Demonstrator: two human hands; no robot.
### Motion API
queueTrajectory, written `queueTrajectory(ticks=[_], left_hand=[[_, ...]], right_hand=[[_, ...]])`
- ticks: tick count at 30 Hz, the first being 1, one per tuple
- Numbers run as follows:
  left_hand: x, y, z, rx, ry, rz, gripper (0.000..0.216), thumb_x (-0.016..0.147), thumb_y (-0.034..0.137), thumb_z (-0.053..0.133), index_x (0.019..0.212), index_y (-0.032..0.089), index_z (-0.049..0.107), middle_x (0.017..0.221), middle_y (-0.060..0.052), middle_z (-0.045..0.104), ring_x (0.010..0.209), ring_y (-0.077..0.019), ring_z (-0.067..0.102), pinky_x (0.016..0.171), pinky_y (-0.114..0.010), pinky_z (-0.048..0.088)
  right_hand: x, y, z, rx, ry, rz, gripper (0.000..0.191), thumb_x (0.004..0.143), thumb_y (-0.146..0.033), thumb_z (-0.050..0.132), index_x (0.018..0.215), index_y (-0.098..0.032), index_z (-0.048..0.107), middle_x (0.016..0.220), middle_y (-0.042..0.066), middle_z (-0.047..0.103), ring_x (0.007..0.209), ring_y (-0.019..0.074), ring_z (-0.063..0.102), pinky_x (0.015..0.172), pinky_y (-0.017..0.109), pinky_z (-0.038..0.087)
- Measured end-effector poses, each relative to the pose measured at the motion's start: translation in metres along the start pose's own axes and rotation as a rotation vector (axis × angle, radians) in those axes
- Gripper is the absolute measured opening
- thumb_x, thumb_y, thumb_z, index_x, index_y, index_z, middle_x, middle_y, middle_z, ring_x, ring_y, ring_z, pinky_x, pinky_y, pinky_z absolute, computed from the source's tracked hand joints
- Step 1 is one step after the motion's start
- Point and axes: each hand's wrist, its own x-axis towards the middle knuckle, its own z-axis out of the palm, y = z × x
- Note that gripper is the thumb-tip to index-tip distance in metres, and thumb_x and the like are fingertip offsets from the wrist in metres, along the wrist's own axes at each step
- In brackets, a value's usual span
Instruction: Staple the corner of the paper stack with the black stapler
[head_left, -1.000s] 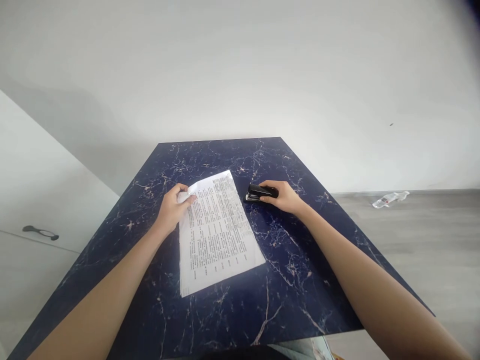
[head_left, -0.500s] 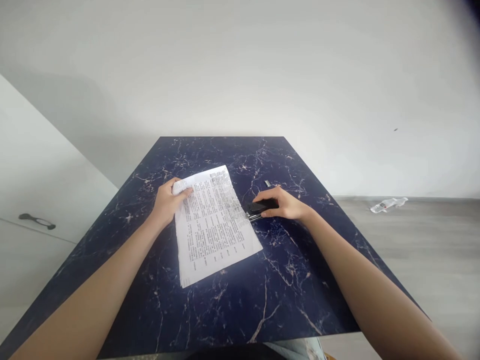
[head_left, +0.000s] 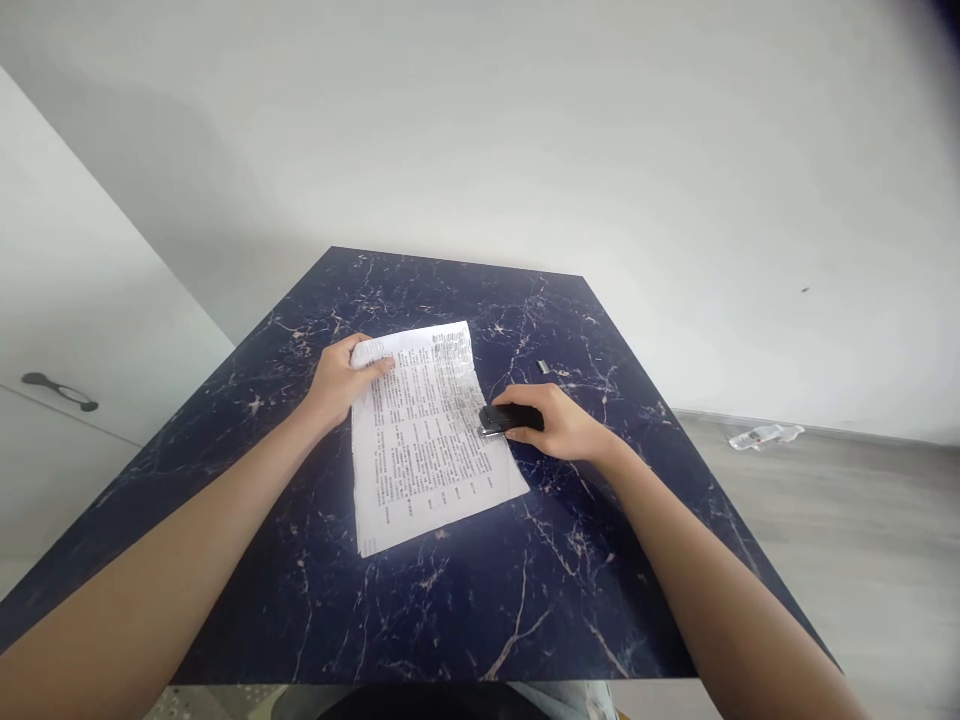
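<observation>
My left hand (head_left: 341,378) pinches the upper left edge of a stack of printed papers (head_left: 420,450), thumb on top and fingers beneath. The sheets are tilted on the dark blue marbled table (head_left: 465,620), their far edge slightly lifted and bent. In my right hand (head_left: 559,420) is a black stapler (head_left: 512,418), gripped between thumb and fingers. Its front end lies over the right edge of the papers, about midway along that side. Whether the lower jaw is under the sheets is hidden.
A small strip of staples (head_left: 543,367) lies on the table beyond my right hand. Crumpled clear plastic packaging (head_left: 765,437) rests on the floor at the right. A white cabinet with a dark handle (head_left: 60,391) stands at the left, and a pale wall rises behind the table.
The stapler has moved left, from beside the papers' right edge to over it. My left hand keeps its hold on the sheets. The camera view has tilted slightly.
</observation>
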Motion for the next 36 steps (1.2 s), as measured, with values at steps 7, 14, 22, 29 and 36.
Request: queueTrajectory(ticks=[7, 14, 22, 29, 36], left_hand=[[0.001, 0.0, 0.001, -0.042, -0.012, -0.024, 0.03, 0.065, 0.027, 0.088, 0.086, 0.017, 0.07, 0.084, -0.007, 0.073, 0.075, -0.0242, 0.07, 0.059, -0.031, 0.053], [0.001, -0.001, 0.0, 0.018, -0.054, -0.009, 0.028, 0.068, 0.029, 0.087, 0.088, 0.019, 0.071, 0.091, -0.009, 0.073, 0.079, -0.026, 0.071, 0.06, -0.033, 0.052], [0.001, -0.002, 0.001, 0.041, -0.035, 0.027, 0.026, 0.069, 0.031, 0.085, 0.086, 0.019, 0.07, 0.087, -0.007, 0.074, 0.077, -0.0254, 0.071, 0.058, -0.031, 0.051], [-0.001, 0.003, 0.003, 0.044, -0.015, 0.0, 0.023, 0.069, 0.027, 0.085, 0.084, 0.019, 0.07, 0.085, -0.007, 0.074, 0.075, -0.0253, 0.07, 0.057, -0.032, 0.05], [-0.001, 0.001, 0.002, 0.053, -0.023, -0.003, 0.025, 0.068, 0.029, 0.085, 0.085, 0.019, 0.069, 0.085, -0.008, 0.073, 0.075, -0.025, 0.07, 0.058, -0.032, 0.049]], right_hand=[[0.004, -0.006, 0.008, 0.059, 0.057, 0.033, 0.033, 0.101, -0.048, 0.052, 0.115, -0.022, 0.067, 0.112, 0.008, 0.071, 0.098, 0.0244, 0.065, 0.086, 0.038, 0.049], [0.012, -0.009, 0.032, -0.232, 0.26, 0.207, 0.048, 0.109, -0.045, 0.027, 0.092, -0.022, 0.066, 0.093, 0.007, 0.069, 0.088, 0.0229, 0.063, 0.081, 0.037, 0.044], [0.013, -0.013, 0.034, -0.3, 0.22, 0.223, 0.044, 0.109, -0.033, 0.026, 0.089, -0.023, 0.064, 0.092, 0.004, 0.069, 0.088, 0.0218, 0.063, 0.079, 0.035, 0.04], [0.014, -0.016, 0.036, -0.388, 0.201, 0.197, 0.044, 0.109, -0.033, 0.021, 0.092, -0.022, 0.06, 0.088, 0.004, 0.068, 0.084, 0.0213, 0.062, 0.078, 0.037, 0.036], [0.016, -0.02, 0.037, -0.589, 0.181, 0.157, 0.041, 0.109, -0.031, 0.021, 0.088, -0.021, 0.055, 0.085, 0.006, 0.067, 0.079, 0.0221, 0.058, 0.075, 0.038, 0.031]])
